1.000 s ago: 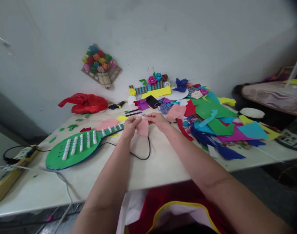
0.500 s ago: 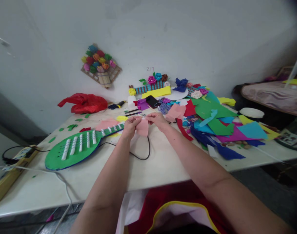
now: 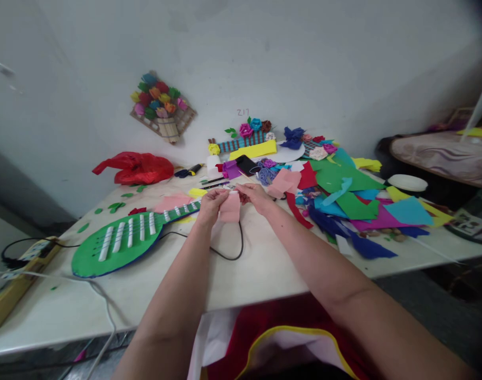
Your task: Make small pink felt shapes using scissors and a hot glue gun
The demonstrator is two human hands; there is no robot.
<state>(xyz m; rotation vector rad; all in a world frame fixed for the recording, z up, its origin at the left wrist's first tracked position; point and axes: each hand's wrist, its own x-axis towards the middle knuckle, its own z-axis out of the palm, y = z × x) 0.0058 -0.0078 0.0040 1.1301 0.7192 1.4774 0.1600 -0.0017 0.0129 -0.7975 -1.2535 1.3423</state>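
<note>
A small piece of pink crepe paper (image 3: 229, 209) hangs between my hands above the white table. My left hand (image 3: 213, 204) pinches its upper left edge, fingers closed. On the other side, my right hand (image 3: 254, 196) grips the upper right edge between thumb and fingers. The paper's top edge, between my fingertips, looks pale and folded or rolled; the fingertips partly hide it. Just left of my left hand lies a green guitar-shaped craft (image 3: 124, 240) with white strips across it. A black cable (image 3: 235, 257) loops on the table below the paper.
Coloured paper sheets (image 3: 346, 177) and scraps pile up on the right. Behind my hands lie a phone (image 3: 246, 165), purple yarn (image 3: 266, 176) and more pink paper (image 3: 284, 182). A red plastic bag (image 3: 135, 168) sits at the back left, a power strip (image 3: 25, 274) at the left edge.
The pink paper's hanging part has shifted slightly, with a crease now showing low on it and a pale band along its top. Both hands keep nearly the same place and grip.
</note>
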